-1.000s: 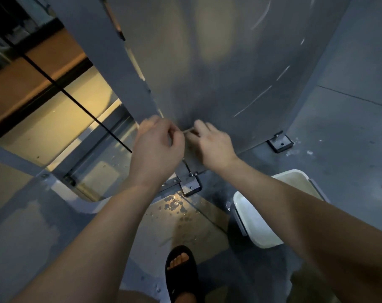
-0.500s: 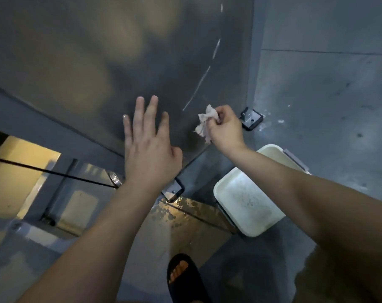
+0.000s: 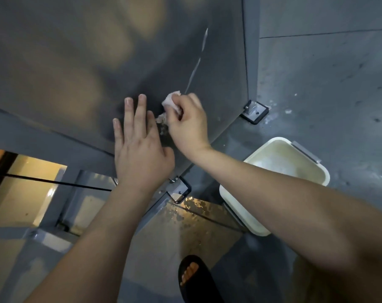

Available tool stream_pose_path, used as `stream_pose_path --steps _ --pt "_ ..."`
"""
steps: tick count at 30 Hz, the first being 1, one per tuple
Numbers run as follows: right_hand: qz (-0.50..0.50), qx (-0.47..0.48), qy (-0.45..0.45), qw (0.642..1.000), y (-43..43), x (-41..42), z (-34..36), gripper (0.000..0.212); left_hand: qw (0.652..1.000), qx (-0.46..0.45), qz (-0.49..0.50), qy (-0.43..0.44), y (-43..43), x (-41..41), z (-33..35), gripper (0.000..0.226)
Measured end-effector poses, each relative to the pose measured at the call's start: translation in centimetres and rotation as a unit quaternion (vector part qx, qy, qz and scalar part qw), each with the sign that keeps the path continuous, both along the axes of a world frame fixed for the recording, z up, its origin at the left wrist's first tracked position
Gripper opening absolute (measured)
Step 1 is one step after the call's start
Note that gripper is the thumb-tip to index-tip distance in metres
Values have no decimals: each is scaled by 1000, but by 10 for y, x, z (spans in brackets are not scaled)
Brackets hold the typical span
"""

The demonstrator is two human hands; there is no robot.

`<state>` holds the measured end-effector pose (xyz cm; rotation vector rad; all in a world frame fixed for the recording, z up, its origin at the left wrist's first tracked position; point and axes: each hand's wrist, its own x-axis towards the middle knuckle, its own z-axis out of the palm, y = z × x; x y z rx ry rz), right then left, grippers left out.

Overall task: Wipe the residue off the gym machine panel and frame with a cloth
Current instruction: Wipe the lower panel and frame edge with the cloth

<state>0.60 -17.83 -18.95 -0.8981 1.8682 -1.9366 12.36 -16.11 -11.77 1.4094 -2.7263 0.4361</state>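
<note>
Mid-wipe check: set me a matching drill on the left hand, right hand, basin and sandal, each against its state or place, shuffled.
1 left hand
2 right hand
3 basin
4 sandal

a black, low in the view
b grips the cloth on the panel
c flat on the panel, fingers straight
d white, on the floor beside the machine

Pairs: 1-c, 2-b, 3-d, 4-a

Dim cool light, warm glow lower left, wide-angle edge distortion
</note>
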Motion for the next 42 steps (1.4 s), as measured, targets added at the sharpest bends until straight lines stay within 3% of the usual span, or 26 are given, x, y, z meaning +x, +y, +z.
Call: stream_pose_path --steps 3,6,11,12,16,21,23,26,27,29,33,38,42 --pt "9 -11 22 1000 0 -17 -15 5 1000 0 0 -2 -1 1 2 82" --pt "-54 48 -83 994 -4 -16 -22 7 1000 -2 0 -3 1 0 1 83" --pt "40 -52 128 990 -1 -8 -7 16 1000 -5 -1 8 -1 1 2 82" --pt "38 -49 137 989 -1 -17 -15 19 1000 -5 -1 8 0 1 2 83" --pt "-36 43 31 998 4 -25 -27 23 1000 -4 0 2 1 -1 2 83" --pt "130 -81 236 960 6 -10 -5 18 1000 5 5 14 -1 -2 3 83" --pt "87 -73 225 968 3 -32 -14 18 1000 5 8 3 0 -2 4 83" --pt "-4 -46 109 993 -6 -51 -14 19 1000 -6 3 0 0 0 4 82" --pt "-21 -36 108 993 -7 -48 -11 18 1000 -10 0 0 0 1 3 82" --pt "21 -41 164 985 -2 -36 -13 14 1000 -13 0 1 1 0 3 82" --pt "118 -24 329 936 10 -50 -24 13 1000 -9 8 -1 1 -4 3 83" --pt "37 -22 217 975 -4 -61 -16 15 1000 -9 9 -2 1 -2 4 83" --pt "141 -43 320 936 5 -52 -20 19 999 -21 9 23 6 -10 8 79"
